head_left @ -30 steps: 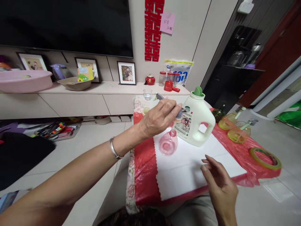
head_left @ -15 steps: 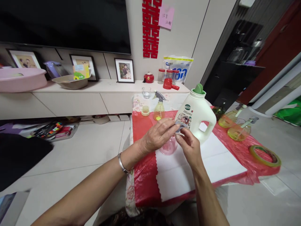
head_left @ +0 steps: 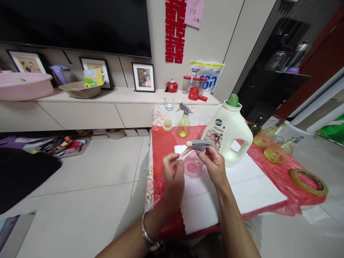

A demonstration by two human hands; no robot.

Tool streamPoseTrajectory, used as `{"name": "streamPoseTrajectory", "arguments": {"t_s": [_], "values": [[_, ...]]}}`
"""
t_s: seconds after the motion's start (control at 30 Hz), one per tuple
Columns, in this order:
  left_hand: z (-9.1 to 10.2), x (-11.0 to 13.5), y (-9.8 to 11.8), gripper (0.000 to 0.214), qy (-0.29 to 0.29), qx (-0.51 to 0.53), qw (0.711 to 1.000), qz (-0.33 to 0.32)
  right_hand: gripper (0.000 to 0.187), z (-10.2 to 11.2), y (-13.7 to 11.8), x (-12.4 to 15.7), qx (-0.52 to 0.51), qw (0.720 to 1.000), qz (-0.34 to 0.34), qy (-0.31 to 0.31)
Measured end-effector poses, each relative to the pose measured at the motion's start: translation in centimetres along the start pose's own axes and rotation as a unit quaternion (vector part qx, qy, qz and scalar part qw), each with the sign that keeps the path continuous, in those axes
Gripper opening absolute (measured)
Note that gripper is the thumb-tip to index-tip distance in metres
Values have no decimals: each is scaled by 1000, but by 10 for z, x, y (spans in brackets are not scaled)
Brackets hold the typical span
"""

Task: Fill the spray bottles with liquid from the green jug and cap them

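My right hand [head_left: 213, 164] pinches the collar of a grey spray-trigger head [head_left: 199, 145] sitting on the neck of a small round pink bottle [head_left: 192, 166]. That bottle stands on white paper [head_left: 242, 186] over a red plastic sheet [head_left: 161, 150]. My left hand [head_left: 173, 177] hovers just left of the bottle, fingers curled loosely with nothing visible in them. A white detergent jug [head_left: 228, 134] with a green cap stands right behind the pink bottle.
A yellow spray bottle [head_left: 184, 123], a small lid [head_left: 167, 125] and a glass [head_left: 168, 103] stand at the table's far end. Yellow-green glass bottles [head_left: 274, 152] and a tape roll [head_left: 308, 181] lie at right. A low cabinet [head_left: 80, 114] runs along the wall.
My left hand let go of the spray head and drew back toward me. My right hand came up and took the spray head at the pink bottle's neck.
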State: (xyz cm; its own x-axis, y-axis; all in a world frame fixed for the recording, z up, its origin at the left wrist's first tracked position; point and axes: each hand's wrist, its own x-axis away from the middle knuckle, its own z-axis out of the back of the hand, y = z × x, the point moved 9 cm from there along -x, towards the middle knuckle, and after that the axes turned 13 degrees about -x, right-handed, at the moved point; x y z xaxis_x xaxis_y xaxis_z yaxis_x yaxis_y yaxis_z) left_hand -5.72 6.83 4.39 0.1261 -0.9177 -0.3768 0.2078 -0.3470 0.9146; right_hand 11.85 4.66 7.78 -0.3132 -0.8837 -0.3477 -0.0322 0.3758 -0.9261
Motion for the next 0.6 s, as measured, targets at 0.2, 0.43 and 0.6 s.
{"name": "streamPoseTrajectory", "arguments": {"t_s": [0.2, 0.43, 0.6], "values": [[-18, 43, 41, 32, -81, -35, 982, -168, 31, 4, 4, 0, -4, 999, 20, 30], [-39, 28, 46, 43, -53, -52, 982, -175, 32, 12, 14, 2, 3, 997, 41, 71], [-51, 12, 21, 27, -73, 11, 990, -119, 29, 20, 21, 12, 16, 994, 65, 84]]}}
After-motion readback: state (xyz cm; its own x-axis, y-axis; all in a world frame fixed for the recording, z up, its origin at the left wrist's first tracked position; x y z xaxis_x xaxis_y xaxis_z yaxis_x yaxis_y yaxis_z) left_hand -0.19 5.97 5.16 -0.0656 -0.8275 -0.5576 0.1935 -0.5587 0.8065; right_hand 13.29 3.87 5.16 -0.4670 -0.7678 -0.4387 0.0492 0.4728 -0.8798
